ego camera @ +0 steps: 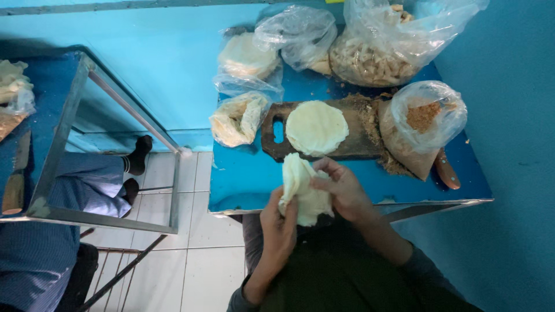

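Thin dough sheet [303, 193]: pale, soft and folded, hanging in wrinkles; it was above the near edge of the blue table [248, 179].
Left hand [279, 222]: at 7 o'clock of the sheet, palm toward it, fingers clasped on its lower edge.
Right hand [342, 188]: at 3 o'clock, fingertips pinched on the upper fold.
Round dough disc [317, 127]: at 12 o'clock, flat on the dark wooden board [358, 144].
Bag of brown crumbs [425, 121]: at 2 o'clock, open.

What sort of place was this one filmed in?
Probably a small food-prep stall or kitchen: both hands, left hand and right hand, fold a dough wrapper over a blue table with a wooden board and bagged fillings.
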